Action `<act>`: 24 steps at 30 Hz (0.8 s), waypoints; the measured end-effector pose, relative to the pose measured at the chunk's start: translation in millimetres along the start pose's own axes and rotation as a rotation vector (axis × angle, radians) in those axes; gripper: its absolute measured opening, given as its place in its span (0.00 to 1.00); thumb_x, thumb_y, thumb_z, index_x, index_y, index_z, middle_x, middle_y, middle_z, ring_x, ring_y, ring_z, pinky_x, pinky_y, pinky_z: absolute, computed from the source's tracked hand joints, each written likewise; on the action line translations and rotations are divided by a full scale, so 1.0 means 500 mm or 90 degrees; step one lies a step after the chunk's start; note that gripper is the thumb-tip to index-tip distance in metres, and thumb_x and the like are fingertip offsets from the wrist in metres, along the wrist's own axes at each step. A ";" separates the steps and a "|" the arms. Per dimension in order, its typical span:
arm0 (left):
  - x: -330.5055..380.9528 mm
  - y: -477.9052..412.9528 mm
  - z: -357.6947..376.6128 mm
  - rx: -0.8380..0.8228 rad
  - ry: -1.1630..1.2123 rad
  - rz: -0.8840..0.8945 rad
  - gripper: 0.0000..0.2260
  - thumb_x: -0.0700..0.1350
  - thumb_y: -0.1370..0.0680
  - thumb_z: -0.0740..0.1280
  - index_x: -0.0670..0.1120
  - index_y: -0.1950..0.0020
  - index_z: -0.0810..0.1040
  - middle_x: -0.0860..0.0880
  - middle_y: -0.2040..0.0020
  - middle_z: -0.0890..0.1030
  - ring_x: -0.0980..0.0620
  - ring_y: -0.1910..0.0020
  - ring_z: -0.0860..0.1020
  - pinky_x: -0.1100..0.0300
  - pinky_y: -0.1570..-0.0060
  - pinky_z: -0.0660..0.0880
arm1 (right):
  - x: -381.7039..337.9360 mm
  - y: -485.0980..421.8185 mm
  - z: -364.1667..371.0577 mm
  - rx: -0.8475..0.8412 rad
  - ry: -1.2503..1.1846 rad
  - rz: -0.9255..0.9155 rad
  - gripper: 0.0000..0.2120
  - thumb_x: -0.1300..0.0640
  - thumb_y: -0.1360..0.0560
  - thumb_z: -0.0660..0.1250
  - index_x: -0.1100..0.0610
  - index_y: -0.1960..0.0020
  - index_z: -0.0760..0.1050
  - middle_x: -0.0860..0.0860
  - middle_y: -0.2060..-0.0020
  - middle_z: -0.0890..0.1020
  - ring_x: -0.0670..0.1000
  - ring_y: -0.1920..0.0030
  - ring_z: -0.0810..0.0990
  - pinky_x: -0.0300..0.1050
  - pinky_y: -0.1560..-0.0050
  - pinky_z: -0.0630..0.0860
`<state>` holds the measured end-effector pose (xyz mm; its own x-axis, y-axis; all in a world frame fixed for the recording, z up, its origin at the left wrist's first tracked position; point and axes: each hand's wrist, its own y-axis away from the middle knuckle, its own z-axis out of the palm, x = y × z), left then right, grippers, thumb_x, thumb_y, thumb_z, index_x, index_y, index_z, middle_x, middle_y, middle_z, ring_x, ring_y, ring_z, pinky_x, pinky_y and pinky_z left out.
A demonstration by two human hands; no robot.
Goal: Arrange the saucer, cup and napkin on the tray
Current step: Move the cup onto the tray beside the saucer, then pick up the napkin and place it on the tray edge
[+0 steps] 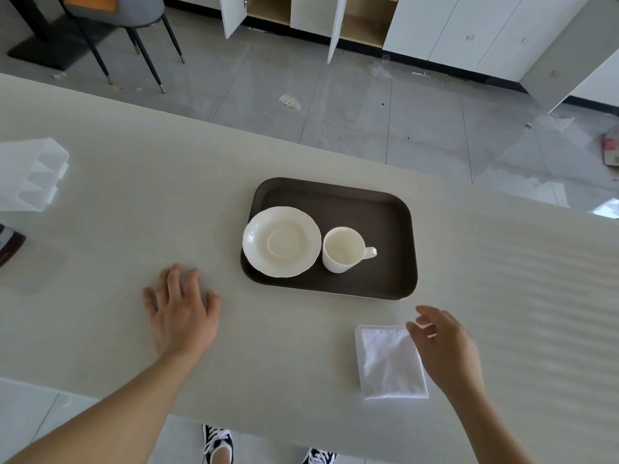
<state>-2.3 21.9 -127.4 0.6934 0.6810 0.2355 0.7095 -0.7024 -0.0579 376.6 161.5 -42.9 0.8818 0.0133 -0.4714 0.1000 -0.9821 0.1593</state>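
A dark brown tray (pixel 375 209) is sitting on a pale table (pixel 134 182), roughly at centre. A white saucer (pixel 281 241) with a scalloped edge is lying on the tray's left part, its left rim overhanging the tray's left edge. A white cup (pixel 341 250) is standing upright on the tray just right of the saucer, appearing to touch or nearly touch its rim; contact cannot be confirmed. The cup's handle is pointing right and its inside is showing empty. The cup is not sitting on the saucer.

A folded white napkin (pixel 388 363) is lying flat on the table, off the tray, near its front right corner.

The left hand (pixel 182 309) is resting palm down on the table, fingers spread, holding nothing, to the front left of the tray and apart from it. The right hand (pixel 445 346) is hovering at the napkin's right edge, fingers loosely curled and parted, gripping nothing. It is blurred, so whether the fingertips are touching the cloth cannot be determined.

At the table's far left a clear plastic container (pixel 31 174) is standing, with a dark object (pixel 10 244) in front of it, cut off by the frame. Beyond the table, a chair (pixel 134 25) and white cabinets (pixel 311 11) with open doors are showing on a grey tiled floor (pixel 368 112).
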 end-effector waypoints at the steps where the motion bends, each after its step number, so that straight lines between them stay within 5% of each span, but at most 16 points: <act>1: 0.001 0.000 0.000 0.000 0.002 -0.001 0.24 0.52 0.26 0.57 0.42 0.33 0.71 0.37 0.28 0.69 0.36 0.26 0.63 0.34 0.27 0.54 | 0.010 0.012 -0.001 -0.009 0.032 0.011 0.15 0.52 0.24 0.71 0.53 0.38 0.78 0.47 0.53 0.82 0.49 0.59 0.79 0.42 0.61 0.71; 9: -0.002 0.000 0.000 0.001 0.011 0.004 0.25 0.53 0.26 0.55 0.42 0.33 0.70 0.36 0.28 0.69 0.35 0.26 0.63 0.34 0.28 0.54 | 0.032 0.059 0.012 -0.101 0.142 0.103 0.26 0.39 0.27 0.69 0.54 0.35 0.76 0.47 0.52 0.81 0.51 0.52 0.80 0.44 0.57 0.70; 16: 0.000 0.001 -0.003 -0.006 0.012 0.001 0.26 0.53 0.26 0.56 0.42 0.32 0.70 0.37 0.28 0.68 0.36 0.25 0.62 0.35 0.27 0.53 | 0.021 0.065 0.036 -0.104 0.096 0.140 0.20 0.45 0.29 0.74 0.52 0.41 0.76 0.48 0.54 0.84 0.53 0.56 0.82 0.45 0.57 0.77; 20: 0.001 0.001 -0.006 -0.006 0.012 0.003 0.26 0.53 0.26 0.56 0.42 0.32 0.70 0.37 0.27 0.68 0.36 0.25 0.62 0.35 0.27 0.53 | 0.017 0.061 0.039 -0.105 0.095 0.164 0.11 0.46 0.31 0.75 0.51 0.55 0.78 0.44 0.64 0.83 0.49 0.64 0.80 0.44 0.65 0.77; 24: 0.004 0.003 -0.008 -0.008 0.015 0.001 0.26 0.54 0.26 0.55 0.42 0.32 0.71 0.37 0.27 0.68 0.36 0.25 0.61 0.36 0.27 0.52 | 0.015 0.058 0.040 -0.106 0.129 0.152 0.10 0.47 0.31 0.74 0.51 0.61 0.77 0.46 0.62 0.79 0.50 0.67 0.77 0.41 0.70 0.69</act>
<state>-0.5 21.5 -123.2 0.6913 0.6745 0.2589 0.7064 -0.7063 -0.0460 376.8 129.4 -59.1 0.9613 -0.1599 -0.2245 -0.0615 -0.9184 0.3908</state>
